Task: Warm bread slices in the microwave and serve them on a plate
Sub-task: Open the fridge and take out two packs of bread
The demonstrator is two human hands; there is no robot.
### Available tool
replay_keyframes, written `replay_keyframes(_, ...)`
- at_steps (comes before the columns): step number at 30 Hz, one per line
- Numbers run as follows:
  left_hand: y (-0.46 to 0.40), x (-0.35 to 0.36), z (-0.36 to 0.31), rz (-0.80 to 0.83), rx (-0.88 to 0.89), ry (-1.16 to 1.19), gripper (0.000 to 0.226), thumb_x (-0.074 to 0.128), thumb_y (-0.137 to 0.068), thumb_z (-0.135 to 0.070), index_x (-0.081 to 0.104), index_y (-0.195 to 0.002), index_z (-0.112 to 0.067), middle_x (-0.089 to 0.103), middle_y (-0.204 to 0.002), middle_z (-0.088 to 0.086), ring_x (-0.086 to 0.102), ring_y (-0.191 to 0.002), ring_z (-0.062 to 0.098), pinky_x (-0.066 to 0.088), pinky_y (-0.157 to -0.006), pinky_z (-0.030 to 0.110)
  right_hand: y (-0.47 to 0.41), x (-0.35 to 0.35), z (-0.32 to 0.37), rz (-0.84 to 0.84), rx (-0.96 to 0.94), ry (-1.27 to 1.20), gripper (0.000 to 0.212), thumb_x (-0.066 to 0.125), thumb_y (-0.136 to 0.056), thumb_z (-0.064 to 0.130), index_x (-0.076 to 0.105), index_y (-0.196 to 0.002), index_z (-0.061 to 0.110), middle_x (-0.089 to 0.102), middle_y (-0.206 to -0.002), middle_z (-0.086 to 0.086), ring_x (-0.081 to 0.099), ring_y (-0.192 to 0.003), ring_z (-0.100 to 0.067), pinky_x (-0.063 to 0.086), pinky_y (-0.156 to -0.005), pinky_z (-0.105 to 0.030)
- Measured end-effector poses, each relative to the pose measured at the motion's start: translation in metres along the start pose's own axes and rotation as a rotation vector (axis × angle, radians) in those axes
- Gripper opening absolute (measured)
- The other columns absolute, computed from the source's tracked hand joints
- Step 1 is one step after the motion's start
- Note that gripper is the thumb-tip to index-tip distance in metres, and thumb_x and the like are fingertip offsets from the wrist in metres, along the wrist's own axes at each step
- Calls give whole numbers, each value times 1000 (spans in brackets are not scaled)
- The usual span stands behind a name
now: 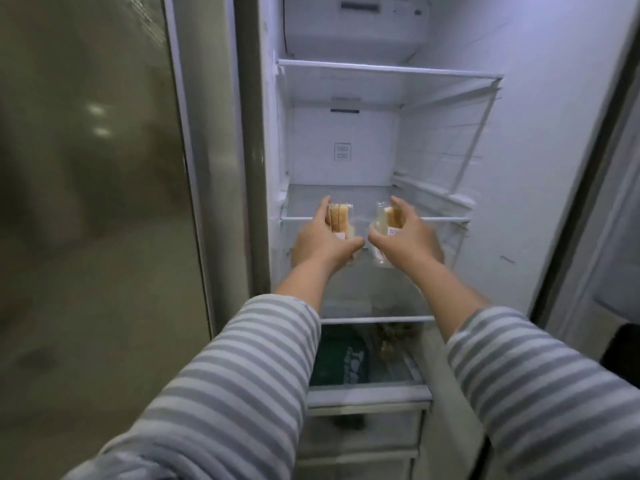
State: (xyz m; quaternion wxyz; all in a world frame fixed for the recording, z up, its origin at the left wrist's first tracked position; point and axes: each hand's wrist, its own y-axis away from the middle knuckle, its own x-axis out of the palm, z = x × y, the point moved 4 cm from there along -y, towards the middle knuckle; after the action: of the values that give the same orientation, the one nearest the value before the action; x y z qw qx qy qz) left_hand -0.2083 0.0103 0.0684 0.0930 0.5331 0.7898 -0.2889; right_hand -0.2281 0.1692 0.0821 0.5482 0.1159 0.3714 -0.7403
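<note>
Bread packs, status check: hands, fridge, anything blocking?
Left hand grips one bread pack... wait

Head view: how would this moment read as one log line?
left hand: holds bread pack | right hand: holds second pack | fridge: open
</note>
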Motion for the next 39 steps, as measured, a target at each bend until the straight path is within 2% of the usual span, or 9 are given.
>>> replay_keyframes(4, 72, -4, 15, 42, -56, 29, 98, 79, -74, -38, 16, -148, -44, 47, -143, -3, 53, -122, 21, 51, -95, 43, 78, -7, -13, 15, 20, 17, 73, 65, -80, 49, 29, -143, 43, 54, -133, 4, 56, -114, -22, 50, -90, -44)
replay_keyframes(8, 135, -17, 26, 65, -103, 5, 95, 77, -77, -32, 15, -149, -43, 46, -144, -1, 53, -121, 23, 51, -94, 41, 138, -18, -25, 62, 67, 57, 70, 64, -85, 44, 28, -144, 42, 49, -139, 3, 52, -119, -24, 45, -86, -36)
replay_keyframes(11, 175, -31, 27, 62, -124, -47, 97, 77, -75, -33, 14, -149, -43, 46, -143, 0, 52, -122, 25, 50, -95, 46, 176, -24, -29, 105, 77, 62, 71, 65, -85, 44, 27, -144, 43, 51, -135, 2, 54, -113, -22, 46, -80, -34)
replay_keyframes(17, 261, -57, 36, 28, -204, -89, 94, 76, -73, -33, 18, -147, -45, 53, -133, -3, 57, -110, 20, 53, -90, 44, 255, -29, -30, 201, 17, 31, 73, 67, -82, 45, 27, -143, 43, 53, -132, 3, 56, -110, -19, 49, -80, -35)
replay_keyframes(23, 361, -88, 68, -80, -385, -171, 90, 72, -69, -44, 22, -143, -50, 58, -128, -2, 57, -114, 23, 49, -96, 39, 336, -18, -26, 360, 0, 65, 74, 68, -81, 46, 28, -143, 44, 52, -132, 1, 55, -113, -23, 46, -80, -34)
replay_keyframes(27, 418, -127, 94, -150, -474, -226, 90, 74, -71, -42, 23, -144, -48, 59, -127, -1, 57, -115, 23, 46, -93, 34, 385, 5, -4, 476, -49, 49, 73, 67, -82, 50, 26, -142, 46, 51, -132, 1, 55, -111, -22, 46, -76, -36)
replay_keyframes(32, 468, -196, 126, -278, -576, -262, 91, 75, -69, -45, 23, -143, -48, 60, -124, -1, 60, -109, 21, 50, -91, 36, 437, 37, 48, 610, -170, -22, 75, 66, -81, 51, 25, -144, 46, 48, -139, 3, 51, -121, -23, 48, -89, -39)
replay_keyframes(35, 488, -241, 140, -342, -611, -303, 89, 73, -71, -45, 22, -144, -47, 58, -125, -1, 58, -109, 22, 46, -84, 31, 464, 60, 85, 667, -237, -23, 76, 66, -80, 52, 24, -144, 49, 47, -140, 3, 50, -122, -22, 46, -90, -38)
replay_keyframes(39, 503, -310, 161, -432, -636, -352, 89, 73, -72, -49, 23, -145, -45, 59, -126, -1, 57, -112, 23, 48, -90, 35, 495, 100, 144, 713, -297, -41, 75, 65, -80, 50, 26, -144, 49, 45, -142, 5, 47, -126, -21, 43, -93, -36)
